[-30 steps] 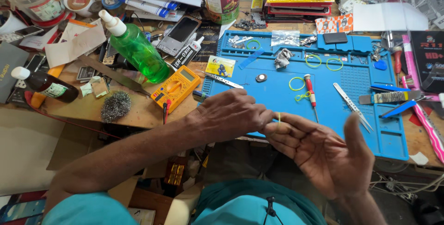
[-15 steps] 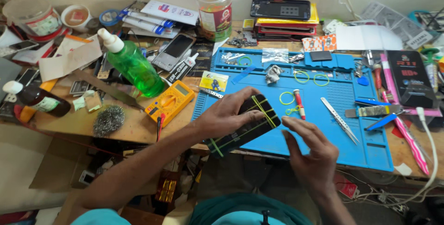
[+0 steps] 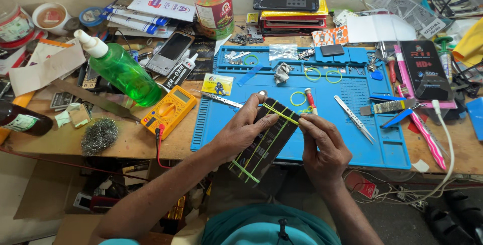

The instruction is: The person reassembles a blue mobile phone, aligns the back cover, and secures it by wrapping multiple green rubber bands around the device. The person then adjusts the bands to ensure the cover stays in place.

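Note:
My left hand [image 3: 240, 132] grips a dark phone [image 3: 263, 142] by its upper left edge, holding it tilted over the front edge of the blue work mat [image 3: 352, 149]. Yellow-green rubber bands [image 3: 277, 113] run across and along the phone. My right hand [image 3: 322, 142] pinches one band at the phone's top right corner, fingers closed on it. Loose rubber bands [image 3: 298, 98] lie on the mat just beyond the phone, beside a red-handled screwdriver [image 3: 311, 101].
Metal tweezers [image 3: 354, 118] lie right of my hands. A yellow multimeter [image 3: 168, 111] and a green spray bottle [image 3: 123, 71] stand to the left. A clear jar [image 3: 214, 3] and a stack of phones [image 3: 289, 6] sit at the back. Tools crowd the right.
Both hands have lifted the phone closer to the mat; my right hand moved from below the phone up to its top corner and took hold of a band there.

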